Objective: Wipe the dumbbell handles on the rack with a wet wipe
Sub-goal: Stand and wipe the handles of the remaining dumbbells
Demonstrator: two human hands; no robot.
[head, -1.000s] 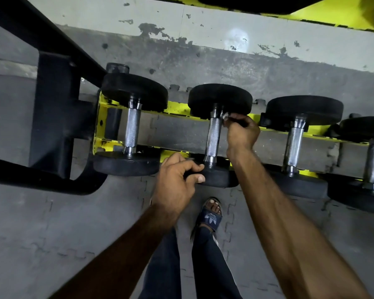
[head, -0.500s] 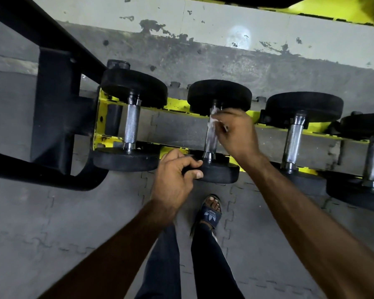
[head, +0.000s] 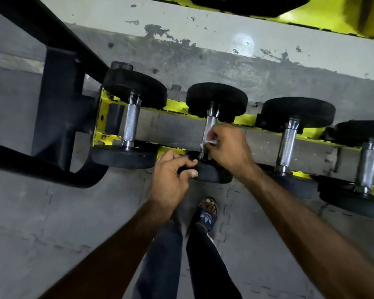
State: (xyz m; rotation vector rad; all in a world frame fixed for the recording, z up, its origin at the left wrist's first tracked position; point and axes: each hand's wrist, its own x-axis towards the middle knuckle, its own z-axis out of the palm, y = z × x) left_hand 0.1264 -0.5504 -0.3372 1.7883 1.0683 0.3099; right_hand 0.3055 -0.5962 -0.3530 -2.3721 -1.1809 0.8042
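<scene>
— Where's the wet wipe (head: 208, 142)?

— In my right hand (head: 230, 147). My fingers (head: 220, 134) are curled and pinch it. It's a small crumpled white scrap, held against the right side of the knurled steel handle (head: 209, 126) of the second dumbbell (head: 216, 98), low on the handle near the front head (head: 214, 174).

— And your left hand (head: 171, 182)?

— It grips that same front head. The fingers are curled over the top of the black rim and the thumb presses against its face.

— How does the dumbbell lie?

— Across the two yellow rails of the rack (head: 175, 105), one head at the back and one at the front, with the handle bridging the gap between them.

— What's beside it?

— The first dumbbell (head: 131, 126) is on its left, next to the rack's black frame (head: 58, 100). The third dumbbell (head: 287, 143) and the fourth dumbbell (head: 368, 165) are on its right. My hands touch none of those three.

— And below?

— Grey floor mats (head: 52, 223) with puzzle-cut edges, my dark trousers (head: 160, 255), and one foot in a navy sandal (head: 206, 215), just in front of the rack.
</scene>
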